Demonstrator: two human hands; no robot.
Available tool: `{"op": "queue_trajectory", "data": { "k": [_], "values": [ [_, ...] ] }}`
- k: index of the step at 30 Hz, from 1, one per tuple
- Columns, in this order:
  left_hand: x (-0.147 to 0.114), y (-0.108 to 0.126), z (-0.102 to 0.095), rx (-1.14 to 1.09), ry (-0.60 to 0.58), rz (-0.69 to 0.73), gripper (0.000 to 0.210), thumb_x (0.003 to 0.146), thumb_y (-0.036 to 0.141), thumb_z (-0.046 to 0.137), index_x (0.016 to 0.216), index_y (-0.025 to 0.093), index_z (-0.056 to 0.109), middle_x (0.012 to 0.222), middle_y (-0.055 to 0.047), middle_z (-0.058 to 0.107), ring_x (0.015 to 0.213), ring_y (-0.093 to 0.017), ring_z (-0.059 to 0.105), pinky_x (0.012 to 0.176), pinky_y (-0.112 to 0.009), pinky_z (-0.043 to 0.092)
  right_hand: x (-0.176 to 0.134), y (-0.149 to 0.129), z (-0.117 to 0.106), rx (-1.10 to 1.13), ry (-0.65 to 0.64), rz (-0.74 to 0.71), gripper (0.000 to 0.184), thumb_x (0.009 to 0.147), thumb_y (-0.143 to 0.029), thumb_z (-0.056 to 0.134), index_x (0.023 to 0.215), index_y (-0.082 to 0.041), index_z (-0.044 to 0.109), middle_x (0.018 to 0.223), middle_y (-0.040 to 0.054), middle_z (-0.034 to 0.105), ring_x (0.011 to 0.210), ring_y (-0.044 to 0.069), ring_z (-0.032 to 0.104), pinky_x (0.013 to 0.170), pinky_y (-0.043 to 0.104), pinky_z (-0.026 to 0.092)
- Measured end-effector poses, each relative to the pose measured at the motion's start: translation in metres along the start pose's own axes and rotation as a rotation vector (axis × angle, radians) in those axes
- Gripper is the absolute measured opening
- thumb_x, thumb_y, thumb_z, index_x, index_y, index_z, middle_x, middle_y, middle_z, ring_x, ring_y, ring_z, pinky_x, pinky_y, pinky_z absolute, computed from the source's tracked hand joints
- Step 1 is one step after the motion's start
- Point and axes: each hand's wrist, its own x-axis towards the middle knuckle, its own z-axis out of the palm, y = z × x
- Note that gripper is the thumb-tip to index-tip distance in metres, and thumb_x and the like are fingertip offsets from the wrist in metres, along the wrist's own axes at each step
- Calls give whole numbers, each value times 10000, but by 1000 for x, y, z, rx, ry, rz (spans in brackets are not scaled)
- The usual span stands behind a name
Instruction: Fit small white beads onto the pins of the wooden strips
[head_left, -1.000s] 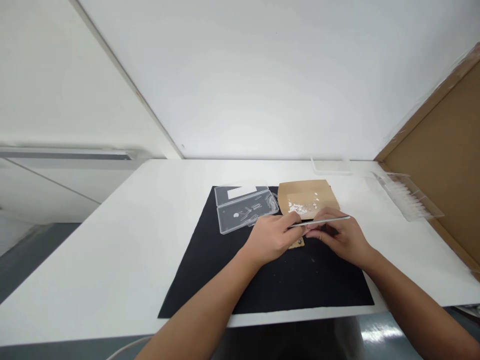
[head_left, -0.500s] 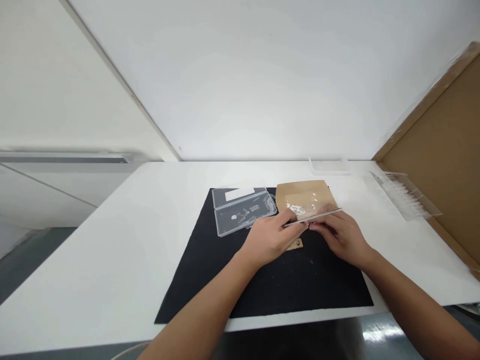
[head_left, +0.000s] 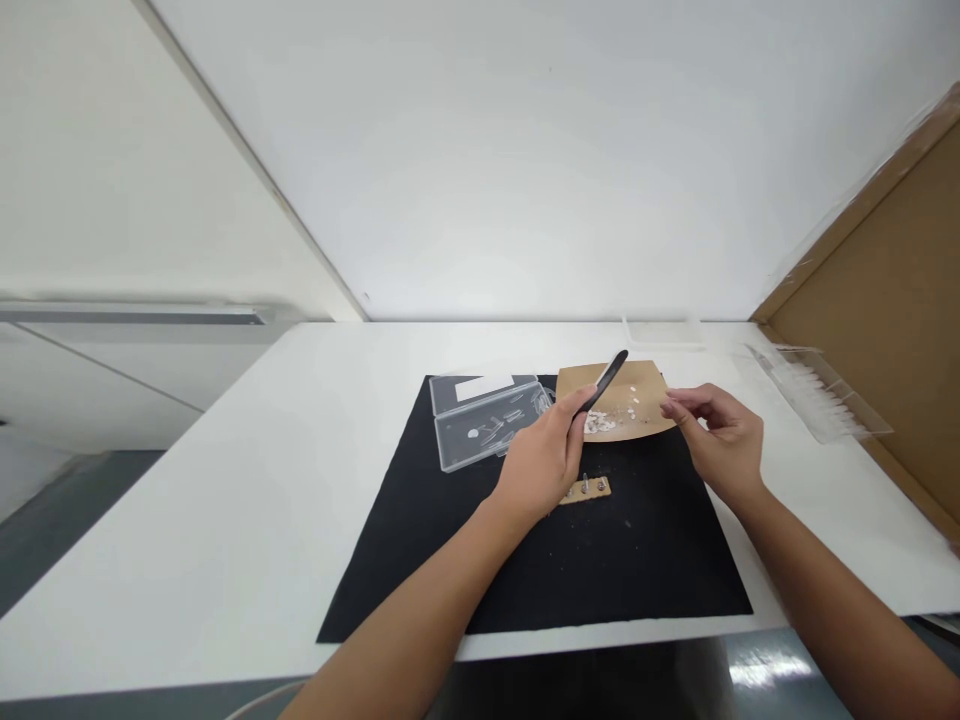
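My left hand (head_left: 541, 452) is closed around a slim black nail file (head_left: 607, 378) with a rounded end and a pale edge, pointing up and away to the right. Beneath its tip lies a sheet of brown paper (head_left: 577, 378) with small white flakes (head_left: 598, 423) scattered on it. At the paper's right edge, my right hand (head_left: 718, 437) has thumb and forefinger pinched together; what is between them is too small to make out. Just below my left hand, a small tan strip (head_left: 596, 490) carries several short upright metal or clear posts, partly covered by that hand.
An open clear plastic case (head_left: 480, 440) with loose transparent pieces lies left of the paper, on a black mat (head_left: 600, 570). Clear trays of pale tips (head_left: 806, 390) lie at the right by a cardboard panel (head_left: 877, 260). A clear tray (head_left: 664, 333) stands at the back.
My hands have moved apart: the right one has left the file and shifted right. The file, earlier seen edge-on across both hands, now tilts upward in my left hand alone.
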Motion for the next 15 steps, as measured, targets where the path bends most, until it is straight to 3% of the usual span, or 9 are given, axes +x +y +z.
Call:
{"op": "queue_trajectory", "data": {
  "k": [5,10,15],
  "values": [
    [1,-2,6,1,52,51,325,1067,229,557,1372,220,669,954,-36,809,736,-163,737,649,-239,534,-2,4,6,120,-43,84,201,930,-422,823,940,-226,776,880,49,786,819,227,777,733,373,642],
    [3,3,5,11,53,57,321,1054,231,589,1344,219,724,785,-4,770,563,-106,618,562,-205,432,-2,-3,15,108,-51,-27,144,989,-369,758,916,-244,753,887,44,763,824,219,747,738,388,618],
    [1,8,6,28,21,118,350,1096,250,538,1408,204,687,769,-2,741,624,-110,652,593,-198,471,-1,-9,25,-63,-50,-202,126,1021,-302,699,909,-245,693,909,44,743,820,207,707,702,367,571]
  ]
}}
